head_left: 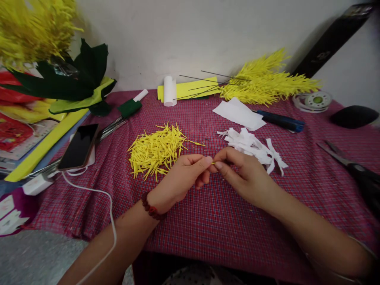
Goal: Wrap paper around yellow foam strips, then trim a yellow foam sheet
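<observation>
While a person's fingers point(204, 163) meet near the middle of the view, a red checked tablecloth point(225, 237) spreads beneath and all around them. Far beyond the fingers to the left is a bushy yellow mass point(35, 31), with large dark green leaves point(63, 81) below it; beyond them to the right lie fringed yellow sprays point(267, 81). The left hand point(184, 174) comes in from the near left and the right hand point(252, 180) from the near right, thumb and forefinger of each closed to a pinch. Well to the right of the fingers are black-handled scissors point(360, 176), blades a little apart. Just beyond and left of the fingers sits a loose pile of yellow twists point(157, 150). A dark-screened phone point(78, 146) lies well to their left. Beyond the right hand's fingers is a small heap of white strips point(252, 144), and farther out behind it, white paper point(239, 114) and a blue and black tool point(280, 120). Beyond the fingers, slightly left, stands a white roll point(170, 91). Nearer the viewer than the fingers, a beaded bracelet point(152, 209) circles the left wrist. Smallest of all, a thin yellow strip point(213, 163) is pinched between both hands' fingers, only a sliver of it showing.
</observation>
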The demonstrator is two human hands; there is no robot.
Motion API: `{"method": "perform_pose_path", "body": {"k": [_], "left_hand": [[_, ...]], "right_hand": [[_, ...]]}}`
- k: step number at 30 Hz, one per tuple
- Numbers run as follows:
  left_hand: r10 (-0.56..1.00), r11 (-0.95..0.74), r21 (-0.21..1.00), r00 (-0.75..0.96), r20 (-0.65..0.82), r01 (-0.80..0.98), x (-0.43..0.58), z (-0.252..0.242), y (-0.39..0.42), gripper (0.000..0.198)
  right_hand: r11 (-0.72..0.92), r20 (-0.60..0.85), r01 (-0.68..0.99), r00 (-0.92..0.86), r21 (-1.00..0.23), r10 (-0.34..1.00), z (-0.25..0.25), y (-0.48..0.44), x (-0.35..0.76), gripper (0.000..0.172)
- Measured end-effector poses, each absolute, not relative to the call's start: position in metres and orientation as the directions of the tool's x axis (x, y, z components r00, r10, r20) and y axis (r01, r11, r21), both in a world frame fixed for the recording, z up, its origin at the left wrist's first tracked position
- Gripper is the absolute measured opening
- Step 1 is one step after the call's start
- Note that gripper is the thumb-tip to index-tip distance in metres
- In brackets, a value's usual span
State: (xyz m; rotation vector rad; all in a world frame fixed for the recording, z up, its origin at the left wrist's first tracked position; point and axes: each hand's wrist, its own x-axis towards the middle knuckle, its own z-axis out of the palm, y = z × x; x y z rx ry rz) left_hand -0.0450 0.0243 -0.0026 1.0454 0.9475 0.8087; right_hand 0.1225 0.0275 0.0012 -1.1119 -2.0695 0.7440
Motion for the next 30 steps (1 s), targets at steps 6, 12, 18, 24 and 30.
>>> {"method": "perform_pose_path", "body": {"k": [6, 12, 18, 24, 30], "left_hand": [[0.911, 0.288, 0.955, 0.328, -0.249, -0.074, -0.0463, -0.0007, 0.0241, 0.028], [0.916, 0.246, 0.969, 0.323, -0.238, 0.016, -0.0440, -0.0018, 0.0229, 0.028], [0.949, 0.090, 0.986, 0.288, -0.128, 0.142, -0.0413, 0.0031, 0.0219, 0.021], [0.955, 0.011, 0.981, 0.290, -0.068, 0.194, -0.0398, 0.0045, 0.0207, 0.012], [0.934, 0.057, 0.992, 0.346, -0.093, 0.114, -0.0404, 0.0000, 0.0227, 0.017]], "right_hand": [[0.506, 0.306, 0.537, -0.421, -0.675, 0.854, 0.0013, 0.0274, 0.1255, 0.009], [0.538, 0.311, 0.565, -0.452, -0.626, 0.836, 0.0007, 0.0267, 0.1246, 0.009], [0.504, 0.273, 0.619, -0.434, -0.602, 0.858, 0.0002, 0.0273, 0.1224, 0.008], [0.507, 0.273, 0.632, -0.436, -0.585, 0.858, 0.0018, 0.0262, 0.1233, 0.008], [0.536, 0.300, 0.635, -0.447, -0.556, 0.842, 0.0034, 0.0254, 0.1232, 0.009]]}}
